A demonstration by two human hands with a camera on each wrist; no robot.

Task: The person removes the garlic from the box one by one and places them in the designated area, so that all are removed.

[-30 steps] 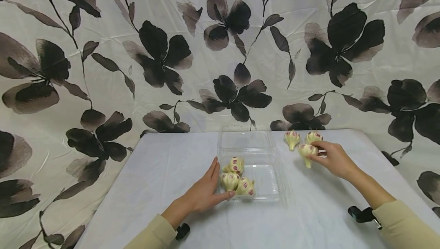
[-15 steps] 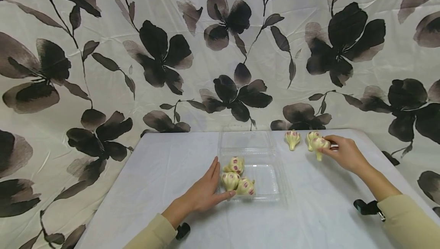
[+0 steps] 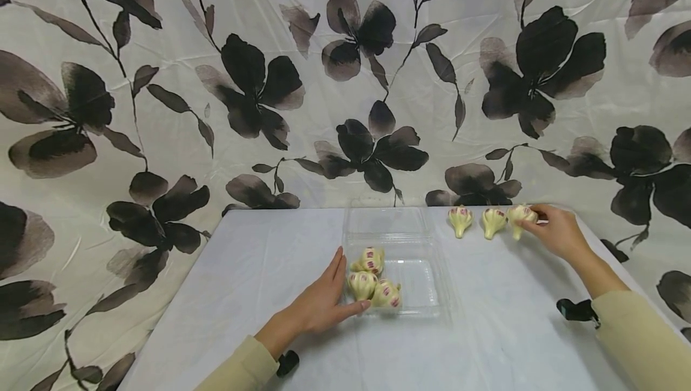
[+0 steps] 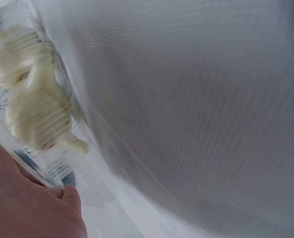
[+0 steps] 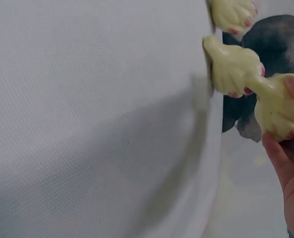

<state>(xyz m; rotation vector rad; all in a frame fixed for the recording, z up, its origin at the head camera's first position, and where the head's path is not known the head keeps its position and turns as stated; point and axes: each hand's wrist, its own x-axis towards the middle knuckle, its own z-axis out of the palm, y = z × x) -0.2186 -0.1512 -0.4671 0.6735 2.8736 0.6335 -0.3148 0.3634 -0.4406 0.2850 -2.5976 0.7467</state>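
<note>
My right hand [image 3: 558, 232] pinches a garlic bulb [image 3: 521, 217] between thumb and fingers at the back right of the table. In the right wrist view the held garlic bulb [image 5: 278, 106] has its stem pointing toward the neighbouring bulb [image 5: 234, 67]. Two more bulbs stand in line to its left, a middle one [image 3: 493, 223] and an outer one [image 3: 460, 221]. My left hand [image 3: 318, 298] lies with straight fingers along the left side of a clear plastic clamshell box [image 3: 436, 283], thumb at its front edge. Three garlic bulbs [image 3: 371, 283] sit in the box's left half.
The box's lid [image 3: 385, 220] lies folded back toward the rear of the table. A white cloth [image 3: 259, 259] covers the table, whose back edge runs just behind the row of bulbs. Behind it hangs a floral curtain [image 3: 302, 103].
My right hand has carried its garlic bulb right and back, from in front of the middle bulb to the right end of the row. The left hand and box stay put.
</note>
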